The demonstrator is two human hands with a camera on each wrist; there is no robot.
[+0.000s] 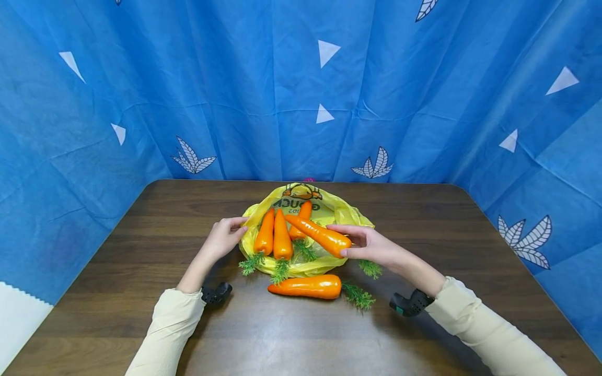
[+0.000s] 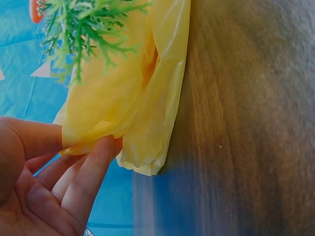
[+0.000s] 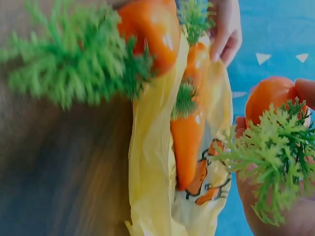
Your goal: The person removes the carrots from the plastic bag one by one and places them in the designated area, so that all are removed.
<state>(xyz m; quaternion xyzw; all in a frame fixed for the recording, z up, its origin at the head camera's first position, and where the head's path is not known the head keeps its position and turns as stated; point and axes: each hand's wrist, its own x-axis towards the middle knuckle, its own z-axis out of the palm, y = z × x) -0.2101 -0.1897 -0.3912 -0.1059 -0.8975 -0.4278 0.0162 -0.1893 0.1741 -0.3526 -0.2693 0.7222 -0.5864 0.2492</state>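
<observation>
A yellow plastic bag point(image 1: 348, 211) lies spread on the table with its mouth wide. My left hand point(image 1: 224, 237) pinches the bag's left edge between thumb and fingers, as the left wrist view shows. Two carrots, one of them the leftmost carrot point(image 1: 265, 233), lie side by side in the bag, green tops toward me. Another carrot point(image 1: 305, 210) leans farther back inside. My right hand point(image 1: 376, 246) grips a carrot point(image 1: 324, 236) by its thick end, tip pointing left over the bag. Leafy greens point(image 3: 270, 157) hang from that end in the right wrist view.
One more carrot point(image 1: 308, 287) lies crosswise on the brown wooden table point(image 1: 263, 334) in front of the bag, its green top point(image 1: 358, 296) to the right. A blue curtain point(image 1: 301, 78) with white shapes hangs behind the table and at its sides.
</observation>
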